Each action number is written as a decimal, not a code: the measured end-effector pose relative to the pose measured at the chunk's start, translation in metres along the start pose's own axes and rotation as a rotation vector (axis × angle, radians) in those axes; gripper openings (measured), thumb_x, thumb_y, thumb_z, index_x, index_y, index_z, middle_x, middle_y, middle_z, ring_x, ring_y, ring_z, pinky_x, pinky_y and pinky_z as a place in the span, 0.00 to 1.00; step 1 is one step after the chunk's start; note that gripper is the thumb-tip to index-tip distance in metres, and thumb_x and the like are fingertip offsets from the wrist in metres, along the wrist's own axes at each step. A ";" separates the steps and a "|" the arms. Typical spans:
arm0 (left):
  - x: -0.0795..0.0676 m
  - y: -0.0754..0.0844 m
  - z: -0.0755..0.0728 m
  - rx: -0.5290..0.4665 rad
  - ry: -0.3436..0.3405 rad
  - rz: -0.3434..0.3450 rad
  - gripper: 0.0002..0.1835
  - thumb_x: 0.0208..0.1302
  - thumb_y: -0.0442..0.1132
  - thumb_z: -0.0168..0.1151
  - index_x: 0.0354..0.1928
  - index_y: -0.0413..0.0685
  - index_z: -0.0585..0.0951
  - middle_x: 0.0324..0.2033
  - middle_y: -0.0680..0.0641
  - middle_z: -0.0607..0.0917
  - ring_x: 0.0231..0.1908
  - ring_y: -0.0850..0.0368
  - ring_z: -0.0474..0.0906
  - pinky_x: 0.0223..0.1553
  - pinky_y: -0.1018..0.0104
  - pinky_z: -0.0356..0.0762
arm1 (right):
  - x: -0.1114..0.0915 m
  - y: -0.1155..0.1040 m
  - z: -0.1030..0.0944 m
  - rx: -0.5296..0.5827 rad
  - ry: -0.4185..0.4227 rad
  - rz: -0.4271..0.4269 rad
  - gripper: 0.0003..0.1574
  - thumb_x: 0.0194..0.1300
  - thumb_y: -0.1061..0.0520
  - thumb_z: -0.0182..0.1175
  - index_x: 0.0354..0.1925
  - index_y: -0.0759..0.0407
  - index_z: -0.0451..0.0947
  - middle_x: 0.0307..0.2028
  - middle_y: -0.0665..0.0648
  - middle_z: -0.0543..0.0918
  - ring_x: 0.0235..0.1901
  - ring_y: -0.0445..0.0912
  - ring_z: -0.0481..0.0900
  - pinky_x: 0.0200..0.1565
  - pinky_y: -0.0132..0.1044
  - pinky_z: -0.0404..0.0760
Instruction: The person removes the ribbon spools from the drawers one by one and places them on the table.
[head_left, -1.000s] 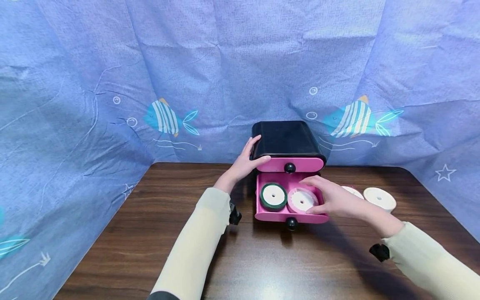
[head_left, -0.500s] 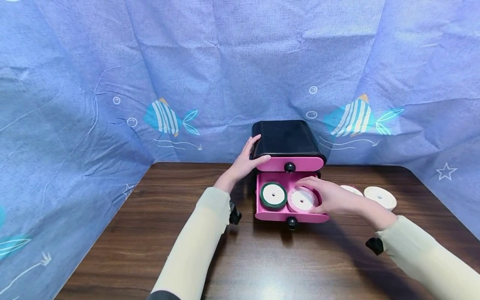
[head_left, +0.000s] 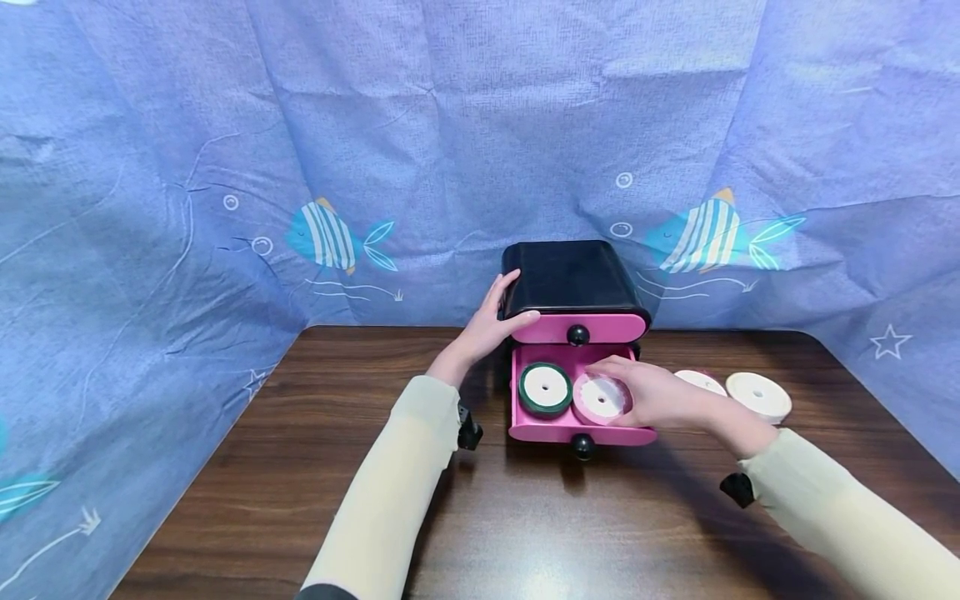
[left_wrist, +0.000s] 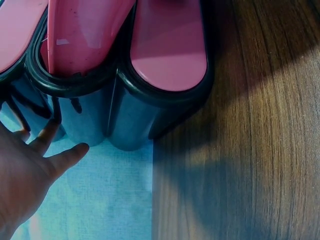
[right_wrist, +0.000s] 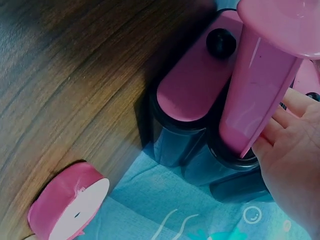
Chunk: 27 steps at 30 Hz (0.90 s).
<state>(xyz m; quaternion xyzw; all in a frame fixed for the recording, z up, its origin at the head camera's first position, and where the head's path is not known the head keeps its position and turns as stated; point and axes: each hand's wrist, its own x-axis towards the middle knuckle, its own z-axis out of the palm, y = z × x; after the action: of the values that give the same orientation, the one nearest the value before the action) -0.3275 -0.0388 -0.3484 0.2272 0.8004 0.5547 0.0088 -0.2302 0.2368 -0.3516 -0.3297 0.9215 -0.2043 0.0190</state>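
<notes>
A black cabinet [head_left: 573, 275] with pink drawers stands at the back of the table, its middle drawer [head_left: 525, 432] pulled out. Inside that drawer lie a green ribbon spool [head_left: 545, 388] and a pink ribbon spool [head_left: 602, 398], side by side. My right hand [head_left: 660, 396] reaches in from the right and grips the pink spool, thumb near the front and fingers at the back. My left hand [head_left: 483, 329] rests against the cabinet's upper left side with fingers spread. In the right wrist view, the drawer wall hides the fingertips of my right hand [right_wrist: 295, 150].
Right of the cabinet lie a ribbon spool with a deep pink edge [right_wrist: 70, 195] and a cream spool [head_left: 759, 395]. Black knobs [head_left: 583, 447] stick out from the drawer fronts. A blue fish-print cloth [head_left: 450, 167] hangs behind the wooden table [head_left: 360, 400].
My right hand has moved slightly left and its thumb and fingers have closed in around the pink spool. My left hand has kept its place on the cabinet.
</notes>
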 end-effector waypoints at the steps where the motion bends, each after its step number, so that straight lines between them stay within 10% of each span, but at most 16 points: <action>1: 0.000 0.000 0.000 -0.001 0.001 0.001 0.42 0.62 0.54 0.65 0.74 0.75 0.54 0.76 0.50 0.39 0.74 0.54 0.39 0.66 0.41 0.49 | 0.000 0.000 0.000 -0.001 0.002 0.000 0.52 0.46 0.39 0.76 0.64 0.60 0.71 0.58 0.57 0.76 0.53 0.53 0.74 0.52 0.52 0.73; 27: 0.000 0.000 0.000 0.002 0.004 0.001 0.42 0.61 0.55 0.65 0.74 0.75 0.54 0.76 0.49 0.39 0.74 0.54 0.40 0.67 0.42 0.48 | -0.007 -0.006 -0.011 -0.018 0.087 -0.049 0.46 0.47 0.51 0.76 0.61 0.66 0.74 0.55 0.57 0.76 0.52 0.50 0.75 0.51 0.47 0.73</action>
<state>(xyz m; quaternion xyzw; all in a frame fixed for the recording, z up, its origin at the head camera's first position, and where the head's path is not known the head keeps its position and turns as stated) -0.3270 -0.0386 -0.3483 0.2265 0.8008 0.5545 0.0068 -0.2231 0.2404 -0.3396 -0.3430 0.9150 -0.2104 -0.0293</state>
